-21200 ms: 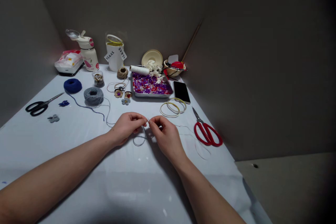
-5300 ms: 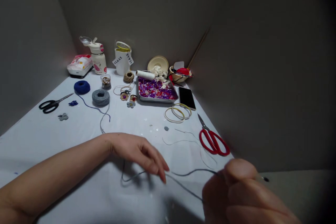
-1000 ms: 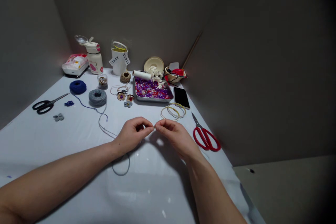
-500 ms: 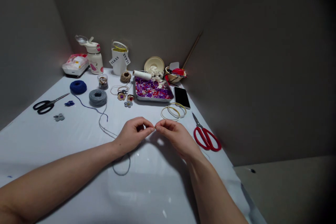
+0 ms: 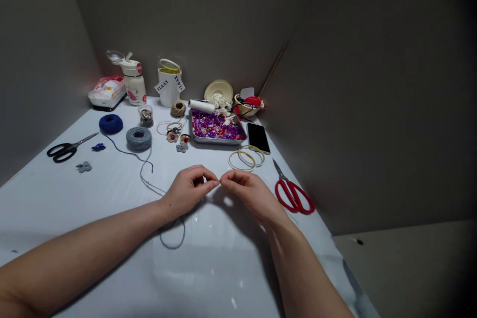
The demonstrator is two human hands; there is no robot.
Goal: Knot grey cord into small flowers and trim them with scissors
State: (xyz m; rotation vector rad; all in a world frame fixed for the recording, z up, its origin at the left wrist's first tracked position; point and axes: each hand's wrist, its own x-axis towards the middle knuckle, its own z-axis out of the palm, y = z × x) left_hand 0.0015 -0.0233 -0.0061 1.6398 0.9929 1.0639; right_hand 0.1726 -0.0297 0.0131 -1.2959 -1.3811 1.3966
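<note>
One white-sheeted table [image 5: 55,218] spreads out in front of me, with my forearms resting out over it from 7 and 5 o'clock. My left hand [image 5: 188,190] and right hand [image 5: 251,191] meet at the centre, both curled into pinches, thumbs pressed to fingers, with the fingertips [image 5: 215,179] almost touching. The left pinches the end of the grey yarn [image 5: 182,231]; whatever the right holds is too fine to make out. That yarn runs from the 10 o'clock side past my left wrist, and a loop of it lies on the sheet at 7 o'clock, just below that wrist.

At 12 o'clock sits a metal tray [image 5: 218,141] heaped with purple, red and white beads. Red-handled scissors [image 5: 292,194] lie at 2 o'clock, just beyond my right hand, and black-handled scissors [image 5: 63,151] lie far off at 10 o'clock. A black phone [image 5: 258,138] lies at 1 o'clock beside the tray. Nearer, at 1 o'clock, are stacked cord rings [image 5: 246,159]. A grey yarn ball [image 5: 138,138] and a navy yarn ball [image 5: 111,123] sit at 11 o'clock, and a small crocheted flower [image 5: 182,147] lies at 12 o'clock.
</note>
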